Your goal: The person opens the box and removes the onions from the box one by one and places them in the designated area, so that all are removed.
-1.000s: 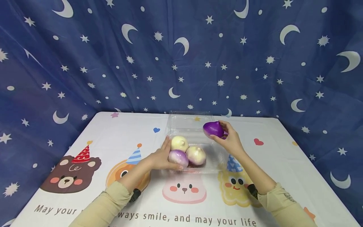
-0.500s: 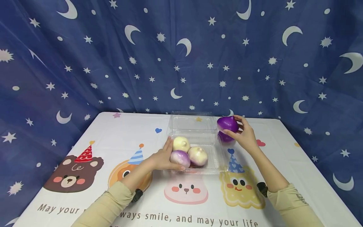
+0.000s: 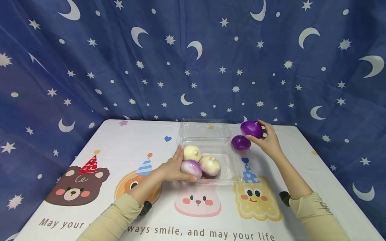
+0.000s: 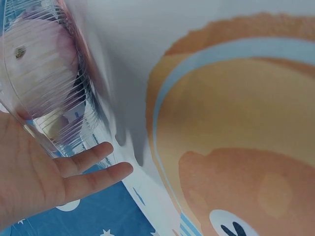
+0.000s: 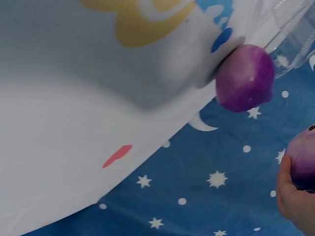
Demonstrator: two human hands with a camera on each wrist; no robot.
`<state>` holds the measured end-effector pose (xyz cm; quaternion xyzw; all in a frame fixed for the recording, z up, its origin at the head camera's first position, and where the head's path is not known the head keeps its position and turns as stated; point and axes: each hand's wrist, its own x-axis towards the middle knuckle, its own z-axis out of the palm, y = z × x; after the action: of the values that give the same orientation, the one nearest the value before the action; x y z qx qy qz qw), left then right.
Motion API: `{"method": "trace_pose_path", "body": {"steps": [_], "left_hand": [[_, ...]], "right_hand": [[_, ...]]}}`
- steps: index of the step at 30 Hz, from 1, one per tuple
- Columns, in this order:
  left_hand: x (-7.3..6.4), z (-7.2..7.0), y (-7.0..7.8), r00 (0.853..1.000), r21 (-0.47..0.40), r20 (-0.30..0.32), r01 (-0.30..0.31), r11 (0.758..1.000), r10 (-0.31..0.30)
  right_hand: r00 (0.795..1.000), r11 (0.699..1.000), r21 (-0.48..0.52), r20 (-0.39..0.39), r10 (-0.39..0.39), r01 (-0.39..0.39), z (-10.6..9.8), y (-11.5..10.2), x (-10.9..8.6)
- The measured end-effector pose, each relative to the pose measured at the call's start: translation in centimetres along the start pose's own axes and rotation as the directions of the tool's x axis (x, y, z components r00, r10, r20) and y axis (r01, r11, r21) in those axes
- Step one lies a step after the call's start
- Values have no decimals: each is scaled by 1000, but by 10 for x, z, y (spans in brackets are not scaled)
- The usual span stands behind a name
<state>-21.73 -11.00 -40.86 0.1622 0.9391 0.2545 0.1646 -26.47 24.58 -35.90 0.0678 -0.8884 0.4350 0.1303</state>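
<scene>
In the head view my right hand (image 3: 269,141) grips a dark purple onion (image 3: 251,129) over the back right of the table, thumb on its near side. A second purple onion (image 3: 240,143) lies just below it in that view, beside a clear plastic clamshell container (image 3: 227,167). Inside the container sit two pale onions, one cream (image 3: 192,153) and one cream with purple (image 3: 210,166), plus a white-purple onion (image 3: 191,168). My left hand (image 3: 173,170) rests against the container's left front corner, and the left wrist view shows straight fingers (image 4: 93,183) by its ribbed wall.
The container's lid (image 3: 196,131) is folded back toward the table's far edge. A white tablecloth (image 3: 144,134) with cartoon prints and lettering covers the table. Behind it hangs a dark blue curtain (image 3: 169,90) with moons and stars.
My right hand has carried the purple onion from above the container to the right, past the other purple onion, which now shows fully. The left hand has stayed at the container.
</scene>
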Motion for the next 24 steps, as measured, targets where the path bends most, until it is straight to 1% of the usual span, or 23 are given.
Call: {"method": "trace_pose_path", "body": {"steps": [1, 2, 7, 8, 11, 19, 24], "left_hand": [[0, 0, 0, 1000, -2, 0, -1, 1000, 1], [0, 0, 0, 1000, -4, 1, -1, 1000, 1], [-1, -2, 1, 1000, -14, 1, -10, 1000, 10], [-1, -2, 0, 1000, -14, 1, -11, 1000, 11], [-2, -2, 0, 1000, -12, 4, -11, 1000, 11], [-2, -2, 1, 1000, -1, 7, -5, 1000, 5], [-3, -3, 2, 1000, -10, 3, -12, 1000, 13]], "right_hand": [[1000, 1000, -2, -19, -9, 9, 0, 6, 1], [1000, 1000, -6, -21, -16, 16, 0, 8, 1], [1000, 999, -20, -1, -31, 31, -3, 18, 3], [999, 999, -29, 24, -27, 28, -4, 17, 3], [999, 998, -48, 46, -27, 30, -5, 21, 3], [999, 997, -64, 43, -30, 33, -8, 35, 8], [999, 994, -108, 53, -9, 15, -11, 39, 11]]}}
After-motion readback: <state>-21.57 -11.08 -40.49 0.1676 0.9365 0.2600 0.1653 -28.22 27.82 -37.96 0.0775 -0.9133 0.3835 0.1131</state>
